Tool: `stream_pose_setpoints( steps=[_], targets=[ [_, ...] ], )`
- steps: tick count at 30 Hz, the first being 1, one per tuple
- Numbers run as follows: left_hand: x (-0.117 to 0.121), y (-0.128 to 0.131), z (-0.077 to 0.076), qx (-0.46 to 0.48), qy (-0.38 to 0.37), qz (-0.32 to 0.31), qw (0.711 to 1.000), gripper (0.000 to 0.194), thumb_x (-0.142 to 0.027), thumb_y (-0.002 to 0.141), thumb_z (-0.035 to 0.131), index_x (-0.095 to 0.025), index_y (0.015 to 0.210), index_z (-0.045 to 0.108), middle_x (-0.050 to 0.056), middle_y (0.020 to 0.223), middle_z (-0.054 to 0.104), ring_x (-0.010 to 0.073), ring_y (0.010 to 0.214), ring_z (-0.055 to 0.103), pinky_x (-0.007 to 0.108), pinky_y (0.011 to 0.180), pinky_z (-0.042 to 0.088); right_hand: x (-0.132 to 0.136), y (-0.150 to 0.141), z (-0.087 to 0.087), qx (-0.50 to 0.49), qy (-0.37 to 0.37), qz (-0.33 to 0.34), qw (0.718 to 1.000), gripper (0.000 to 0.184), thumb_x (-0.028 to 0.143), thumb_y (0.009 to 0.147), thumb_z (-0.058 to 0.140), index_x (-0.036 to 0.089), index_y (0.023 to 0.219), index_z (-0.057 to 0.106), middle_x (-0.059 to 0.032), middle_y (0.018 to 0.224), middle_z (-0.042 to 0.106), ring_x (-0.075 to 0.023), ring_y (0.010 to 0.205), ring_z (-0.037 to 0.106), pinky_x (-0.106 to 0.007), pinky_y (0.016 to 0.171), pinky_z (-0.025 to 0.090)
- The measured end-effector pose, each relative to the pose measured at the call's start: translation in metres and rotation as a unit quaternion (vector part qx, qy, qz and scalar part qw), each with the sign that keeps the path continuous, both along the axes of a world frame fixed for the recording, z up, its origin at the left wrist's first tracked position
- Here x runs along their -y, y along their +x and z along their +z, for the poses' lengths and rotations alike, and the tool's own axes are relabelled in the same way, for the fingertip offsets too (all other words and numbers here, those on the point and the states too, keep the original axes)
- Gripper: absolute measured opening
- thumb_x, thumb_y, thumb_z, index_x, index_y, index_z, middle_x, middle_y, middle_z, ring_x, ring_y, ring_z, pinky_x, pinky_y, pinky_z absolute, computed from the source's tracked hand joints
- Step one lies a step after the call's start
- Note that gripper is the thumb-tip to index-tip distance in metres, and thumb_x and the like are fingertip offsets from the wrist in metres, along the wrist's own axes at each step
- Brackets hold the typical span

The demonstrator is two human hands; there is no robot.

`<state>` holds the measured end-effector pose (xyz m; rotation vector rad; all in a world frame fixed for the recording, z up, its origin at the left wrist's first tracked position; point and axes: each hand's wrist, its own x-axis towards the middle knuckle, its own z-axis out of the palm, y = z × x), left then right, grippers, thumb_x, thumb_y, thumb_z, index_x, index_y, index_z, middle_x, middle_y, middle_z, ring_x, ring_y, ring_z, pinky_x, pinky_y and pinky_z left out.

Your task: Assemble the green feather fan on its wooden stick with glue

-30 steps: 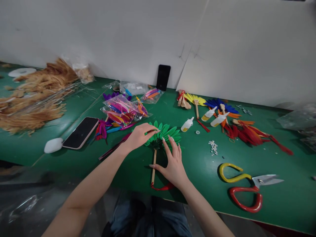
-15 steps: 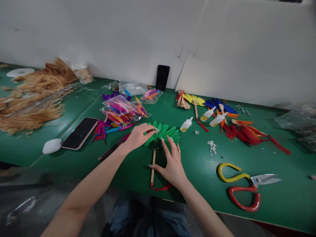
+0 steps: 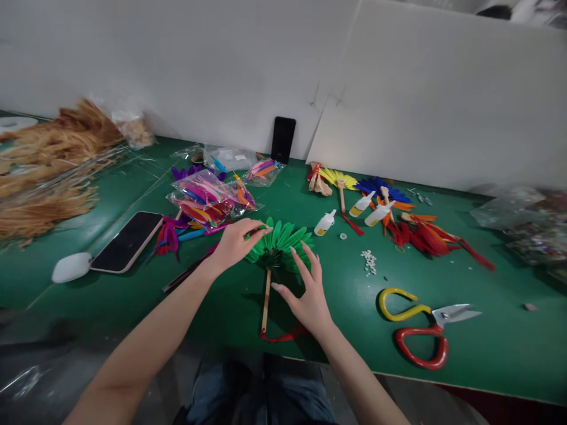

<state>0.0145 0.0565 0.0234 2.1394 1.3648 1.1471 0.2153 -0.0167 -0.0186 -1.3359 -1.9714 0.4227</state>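
Observation:
A green feather fan [image 3: 278, 241] lies on the table in front of me, its wooden handle pointing down toward me and a red tassel [image 3: 286, 336] at the handle's end. My left hand [image 3: 237, 245] is at the fan's upper left edge, with thumb and fingertips pinched on a green feather there. Over the fan's right side, my right hand [image 3: 310, 289] has its fingers spread. Its fingertips rest on or just above the feathers, and its thumb is apart from the handle.
Scissors [image 3: 436, 319] lie at right, near small white beads [image 3: 368, 262]. Glue bottles [image 3: 325, 222] and yellow [image 3: 339, 179], blue [image 3: 383, 189] and red feather pieces [image 3: 429, 236] are behind. A phone [image 3: 127, 242], bagged feathers [image 3: 204, 195] and brown fibres [image 3: 57, 153] are at left.
The view has shifted, so the things on the table appear farther left. My right thumb has lifted away from the fan's handle. My left hand keeps its pinch at the feathers.

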Motion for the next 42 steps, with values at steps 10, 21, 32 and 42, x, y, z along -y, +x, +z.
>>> stream_pose_setpoints(
  steps=[10, 21, 32, 42],
  targets=[
    [-0.01, -0.009, 0.004, 0.094, -0.077, 0.089, 0.989, 0.033, -0.04, 0.081, 0.056, -0.019, 0.057, 0.05, -0.005, 0.045, 0.04, 0.0097, 0.043, 0.043, 0.021, 0.043, 0.034, 0.015, 0.011, 0.003, 0.06, 0.058, 0.018, 0.996, 0.065, 0.037, 0.084, 0.055, 0.025, 0.141, 0.026, -0.0117, 0.143, 0.028, -0.0307, 0.134, 0.024, -0.056, 0.105, 0.029],
    [-0.045, -0.027, 0.017, 0.09, -0.143, 0.02, 0.985, 0.022, -0.04, 0.077, 0.062, -0.018, 0.072, 0.063, -0.001, 0.052, 0.058, 0.0106, 0.043, 0.054, 0.02, 0.039, 0.04, -0.012, 0.018, 0.018, 0.037, 0.053, 0.032, 0.997, 0.058, 0.03, 0.088, 0.049, 0.028, 0.141, 0.025, -0.0096, 0.129, 0.045, -0.025, 0.121, 0.042, -0.043, 0.098, 0.041],
    [-0.043, -0.011, -0.008, 0.097, -0.139, -0.006, 0.985, 0.028, -0.044, 0.078, 0.06, -0.017, 0.078, 0.063, 0.001, 0.06, 0.064, 0.0137, 0.049, 0.061, 0.022, 0.041, 0.048, -0.036, -0.003, 0.007, -0.043, 0.032, 0.064, 0.997, 0.045, 0.027, 0.094, 0.031, 0.031, 0.14, 0.028, -0.0047, 0.142, 0.033, -0.0228, 0.133, 0.029, -0.045, 0.105, 0.034],
    [-0.038, -0.003, -0.013, 0.072, -0.157, -0.004, 0.985, 0.022, -0.038, 0.078, 0.062, -0.017, 0.072, 0.062, -0.002, 0.054, 0.06, 0.0133, 0.047, 0.06, 0.022, 0.042, 0.047, -0.029, -0.015, 0.0, 0.067, 0.018, 0.08, 0.994, 0.09, 0.055, 0.078, 0.055, 0.021, 0.145, 0.004, -0.0134, 0.146, 0.025, -0.0304, 0.136, 0.02, -0.055, 0.108, 0.021]
  ],
)
